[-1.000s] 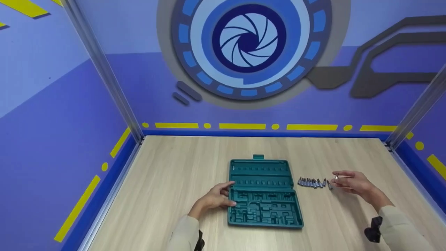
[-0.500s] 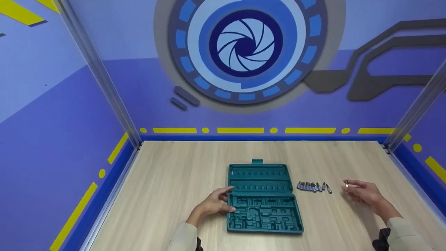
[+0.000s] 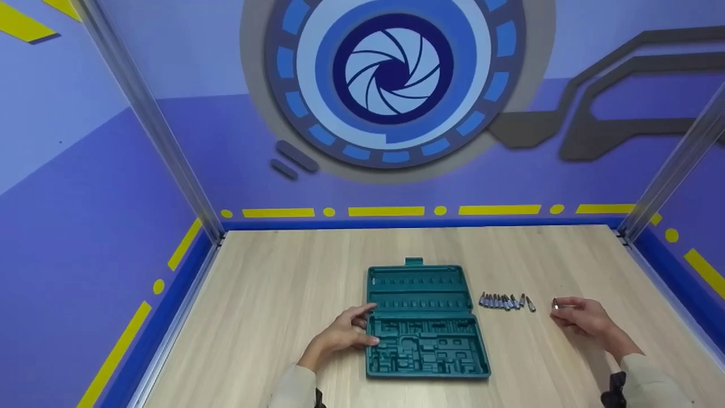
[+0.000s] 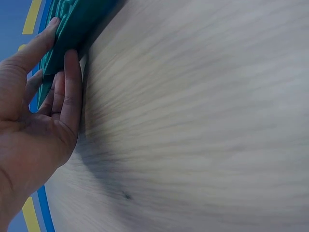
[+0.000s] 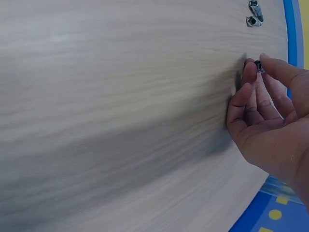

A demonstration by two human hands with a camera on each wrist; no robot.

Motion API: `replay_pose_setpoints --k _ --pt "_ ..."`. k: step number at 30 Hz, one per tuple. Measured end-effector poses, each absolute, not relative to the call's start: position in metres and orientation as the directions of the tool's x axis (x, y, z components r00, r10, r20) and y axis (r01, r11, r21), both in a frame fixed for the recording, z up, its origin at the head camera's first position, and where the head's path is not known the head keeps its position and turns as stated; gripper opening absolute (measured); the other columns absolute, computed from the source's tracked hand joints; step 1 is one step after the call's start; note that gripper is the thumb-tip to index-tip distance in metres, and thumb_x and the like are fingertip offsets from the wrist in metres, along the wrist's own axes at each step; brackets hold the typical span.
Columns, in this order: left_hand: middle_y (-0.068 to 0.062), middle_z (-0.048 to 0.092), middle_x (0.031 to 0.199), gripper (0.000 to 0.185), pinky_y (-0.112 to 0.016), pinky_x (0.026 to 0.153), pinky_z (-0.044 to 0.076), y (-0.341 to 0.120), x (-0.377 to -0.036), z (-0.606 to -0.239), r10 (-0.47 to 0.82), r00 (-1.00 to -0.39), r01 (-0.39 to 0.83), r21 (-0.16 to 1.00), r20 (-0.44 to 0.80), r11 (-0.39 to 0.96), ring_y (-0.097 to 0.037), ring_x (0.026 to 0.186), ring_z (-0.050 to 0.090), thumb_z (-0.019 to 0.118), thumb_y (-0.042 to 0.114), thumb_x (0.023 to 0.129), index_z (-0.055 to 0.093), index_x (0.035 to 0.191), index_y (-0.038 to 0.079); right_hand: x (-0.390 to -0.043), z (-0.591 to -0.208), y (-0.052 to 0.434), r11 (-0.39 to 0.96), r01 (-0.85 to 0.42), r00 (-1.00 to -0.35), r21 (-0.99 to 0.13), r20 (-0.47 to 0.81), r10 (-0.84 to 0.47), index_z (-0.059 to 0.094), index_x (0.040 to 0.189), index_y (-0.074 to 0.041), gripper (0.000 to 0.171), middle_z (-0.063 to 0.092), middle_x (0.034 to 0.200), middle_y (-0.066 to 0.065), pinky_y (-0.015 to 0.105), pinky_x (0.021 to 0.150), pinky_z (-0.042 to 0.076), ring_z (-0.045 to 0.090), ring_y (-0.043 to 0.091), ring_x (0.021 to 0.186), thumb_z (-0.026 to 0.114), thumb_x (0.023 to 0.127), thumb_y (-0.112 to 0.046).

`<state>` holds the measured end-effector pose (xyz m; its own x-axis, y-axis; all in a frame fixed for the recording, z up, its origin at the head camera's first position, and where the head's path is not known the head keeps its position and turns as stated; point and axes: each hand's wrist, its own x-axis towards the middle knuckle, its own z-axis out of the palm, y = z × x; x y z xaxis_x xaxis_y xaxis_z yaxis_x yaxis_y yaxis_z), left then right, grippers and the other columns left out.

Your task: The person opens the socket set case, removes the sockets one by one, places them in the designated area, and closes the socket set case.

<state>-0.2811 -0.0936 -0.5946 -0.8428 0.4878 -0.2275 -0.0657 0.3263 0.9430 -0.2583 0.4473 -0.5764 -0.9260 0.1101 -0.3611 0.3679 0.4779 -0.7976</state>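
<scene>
A small metal bit is being pinched in the right hand, now drawn right of the bit row on the bench, while the teal case is still being steadied by the left hand, fingers straight along its edge.

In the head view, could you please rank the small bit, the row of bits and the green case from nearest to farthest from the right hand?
1. Small bit, pinched in the right hand.
2. Row of bits, just to its left.
3. Green case, farther left, touched by the left hand.
</scene>
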Motion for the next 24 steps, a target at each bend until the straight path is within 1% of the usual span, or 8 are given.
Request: replay_pose_setpoints --k 4,5,9,13,17,19,22,24 --pt "-0.011 0.051 0.124 0.083 -0.031 0.086 0.051 -0.094 -0.28 -0.596 0.473 -0.852 -0.06 0.94 -0.224 0.336 -0.025 0.111 0.048 0.084 0.004 0.082 0.044 0.154 0.009 -0.26 -0.575 0.442 0.479 0.359 -0.929 -0.801 -0.355 0.102 0.047 0.14 0.016 0.053 0.074 0.095 -0.004 0.025 0.068 0.052 0.065 0.009 0.082 0.062 0.102 -0.019" --pt "-0.012 0.051 0.125 0.083 -0.031 0.086 0.051 -0.094 -0.28 -0.596 0.472 -0.852 -0.065 0.941 -0.226 0.333 -0.025 0.112 0.047 0.084 0.004 0.082 0.044 0.154 0.009 -0.261 -0.575 0.441 0.478 0.356 -0.93 -0.803 -0.353 0.1 0.048 0.139 0.015 0.053 0.074 0.095 -0.004 0.025 0.067 0.052 0.066 0.008 0.082 0.062 0.102 -0.019" --pt "-0.012 0.051 0.126 0.084 -0.032 0.081 0.055 -0.093 -0.28 -0.596 0.471 -0.85 -0.081 0.943 -0.234 0.324 -0.025 0.113 0.048 0.085 0.004 0.082 0.044 0.155 0.01 -0.261 -0.575 0.435 0.485 0.324 -0.942 -0.812 -0.323 0.089 0.051 0.138 0.015 0.05 0.075 0.097 -0.002 0.024 0.066 0.053 0.066 0.008 0.082 0.063 0.101 -0.017" --pt "-0.013 0.05 0.122 0.084 -0.032 0.076 0.057 -0.094 -0.28 -0.594 0.471 -0.848 -0.094 0.943 -0.244 0.32 -0.025 0.111 0.048 0.085 0.005 0.081 0.044 0.155 0.011 -0.266 -0.576 0.428 0.522 0.295 -0.953 -0.8 -0.289 0.096 0.053 0.136 0.015 0.048 0.075 0.097 0.001 0.024 0.064 0.053 0.065 0.009 0.08 0.064 0.101 -0.016" --pt "-0.013 0.05 0.121 0.084 -0.031 0.075 0.056 -0.095 -0.281 -0.594 0.472 -0.848 -0.089 0.943 -0.241 0.321 -0.025 0.11 0.049 0.085 0.005 0.082 0.044 0.155 0.011 -0.27 -0.58 0.424 0.569 0.279 -0.958 -0.773 -0.263 0.114 0.057 0.132 0.015 0.046 0.074 0.097 0.006 0.024 0.064 0.053 0.063 0.012 0.079 0.065 0.1 -0.017" --pt "-0.012 0.05 0.122 0.083 -0.03 0.076 0.055 -0.095 -0.281 -0.595 0.475 -0.848 -0.079 0.942 -0.236 0.327 -0.025 0.111 0.049 0.085 0.006 0.082 0.044 0.155 0.011 -0.271 -0.582 0.423 0.591 0.261 -0.963 -0.763 -0.246 0.107 0.058 0.13 0.015 0.044 0.073 0.098 0.009 0.025 0.064 0.053 0.061 0.014 0.079 0.064 0.1 -0.016" --pt "-0.012 0.051 0.123 0.082 -0.028 0.079 0.053 -0.095 -0.281 -0.596 0.483 -0.848 -0.058 0.943 -0.22 0.328 -0.025 0.111 0.048 0.084 0.007 0.083 0.045 0.154 0.01 -0.272 -0.584 0.423 0.604 0.254 -0.966 -0.755 -0.234 0.114 0.059 0.13 0.014 0.043 0.072 0.098 0.008 0.025 0.063 0.052 0.06 0.013 0.078 0.064 0.1 -0.017" --pt "-0.013 0.05 0.122 0.082 -0.027 0.078 0.051 -0.096 -0.282 -0.597 0.492 -0.844 -0.052 0.946 -0.213 0.321 -0.024 0.11 0.047 0.084 0.007 0.083 0.044 0.155 0.009 -0.273 -0.584 0.423 0.615 0.228 -0.972 -0.755 -0.214 0.098 0.059 0.129 0.015 0.043 0.073 0.099 0.01 0.025 0.063 0.053 0.061 0.013 0.079 0.064 0.1 -0.017"
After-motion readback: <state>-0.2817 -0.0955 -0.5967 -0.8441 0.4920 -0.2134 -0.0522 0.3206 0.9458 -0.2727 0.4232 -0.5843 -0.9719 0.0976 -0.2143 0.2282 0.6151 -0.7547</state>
